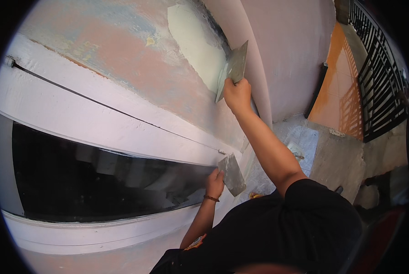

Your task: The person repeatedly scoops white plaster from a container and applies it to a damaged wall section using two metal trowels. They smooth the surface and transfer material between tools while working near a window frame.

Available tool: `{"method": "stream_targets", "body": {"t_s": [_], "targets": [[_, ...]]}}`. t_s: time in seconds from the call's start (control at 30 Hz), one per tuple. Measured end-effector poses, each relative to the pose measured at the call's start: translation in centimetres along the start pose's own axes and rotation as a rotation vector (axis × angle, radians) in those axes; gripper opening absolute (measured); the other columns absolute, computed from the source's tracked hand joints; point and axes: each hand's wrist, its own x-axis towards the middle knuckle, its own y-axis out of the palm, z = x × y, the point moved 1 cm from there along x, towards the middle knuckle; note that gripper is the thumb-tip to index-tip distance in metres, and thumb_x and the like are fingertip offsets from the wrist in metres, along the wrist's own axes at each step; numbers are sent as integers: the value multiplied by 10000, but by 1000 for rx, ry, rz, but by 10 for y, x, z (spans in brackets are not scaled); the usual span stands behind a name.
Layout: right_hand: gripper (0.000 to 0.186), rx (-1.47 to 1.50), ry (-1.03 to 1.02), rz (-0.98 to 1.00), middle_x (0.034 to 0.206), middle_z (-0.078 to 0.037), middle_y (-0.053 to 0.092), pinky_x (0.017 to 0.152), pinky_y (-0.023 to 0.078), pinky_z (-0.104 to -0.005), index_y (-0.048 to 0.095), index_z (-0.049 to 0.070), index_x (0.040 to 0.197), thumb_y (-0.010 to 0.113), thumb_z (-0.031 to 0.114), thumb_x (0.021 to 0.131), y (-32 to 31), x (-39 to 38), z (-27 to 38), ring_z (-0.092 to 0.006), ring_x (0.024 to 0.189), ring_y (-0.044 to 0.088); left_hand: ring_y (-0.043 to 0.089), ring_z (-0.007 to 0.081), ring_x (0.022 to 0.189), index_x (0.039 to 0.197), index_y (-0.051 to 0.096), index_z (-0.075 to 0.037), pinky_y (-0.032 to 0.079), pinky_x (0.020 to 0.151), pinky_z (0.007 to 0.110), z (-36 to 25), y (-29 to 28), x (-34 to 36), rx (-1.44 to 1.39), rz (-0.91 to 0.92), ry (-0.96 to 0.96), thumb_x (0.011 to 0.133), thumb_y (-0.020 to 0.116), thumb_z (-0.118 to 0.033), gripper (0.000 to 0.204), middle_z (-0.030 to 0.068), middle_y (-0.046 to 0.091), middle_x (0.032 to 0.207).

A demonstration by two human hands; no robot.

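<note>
My right hand (238, 95) is closed round the handle of a wide putty knife (237, 66), whose blade stands against the wall at the edge of a pale, smooth patch of filler (197, 48). Lower down, my left hand (214, 183) grips a second broad putty knife (234, 176). That blade's grey face is turned up, with whitish filler smeared along its upper edge. Around the patch, the wall (117, 45) is mottled pink and bluish grey. Both handles are mostly covered by my fingers.
A white window frame (99, 102) with a dark glass pane (108, 178) runs along the left. A rounded pink column edge (254, 55) borders the patch on the right. Beyond are an orange tiled floor (337, 86) and a black metal railing (380, 82). A whitish object (295, 150) lies on the floor below.
</note>
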Motion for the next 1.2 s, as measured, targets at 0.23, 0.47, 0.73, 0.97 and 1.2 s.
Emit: {"method": "stream_targets", "body": {"t_s": [0.23, 0.47, 0.73, 0.97, 1.2], "targets": [[177, 120, -290, -54, 726, -149, 627, 626, 454, -389, 600, -55, 873, 541, 111, 857, 9, 8, 81, -232, 690, 586, 596, 151, 707, 1101, 636, 7, 490, 651, 320, -29, 4, 3, -110, 17, -29, 989, 522, -219, 277, 98, 631, 804], [173, 87, -489, -64, 639, -64, 585, 534, 425, -333, 578, -42, 770, 541, 102, 859, 19, -4, 179, -139, 605, 542, 598, 125, 731, 1137, 621, 5, 502, 641, 293, -45, 4, 8, -352, 20, -41, 999, 493, -204, 281, 51, 634, 879], [275, 765, -598, 329, 1098, -85, 639, 769, 581, -417, 561, 24, 1158, 636, 69, 897, -39, -20, 220, -206, 922, 650, 681, 200, 808, 1129, 625, -8, 555, 653, 328, -56, 24, 46, -994, -1, -108, 961, 541, -184, 257, 80, 679, 995], [431, 348, -111, 157, 1205, -101, 595, 772, 588, -375, 481, 30, 1307, 658, 70, 916, -135, -75, 59, -226, 1031, 639, 687, 237, 803, 1097, 634, 23, 554, 732, 379, -99, 36, 62, -1211, 135, -247, 943, 551, -207, 289, 111, 691, 970], [351, 298, -10, 170, 1101, -96, 626, 853, 551, -351, 532, 28, 1260, 643, 75, 930, -186, -113, -16, -210, 1019, 621, 705, 267, 852, 1154, 614, 32, 577, 778, 384, -103, 59, 43, -1340, 456, -472, 929, 555, -240, 358, 153, 701, 997]]}}
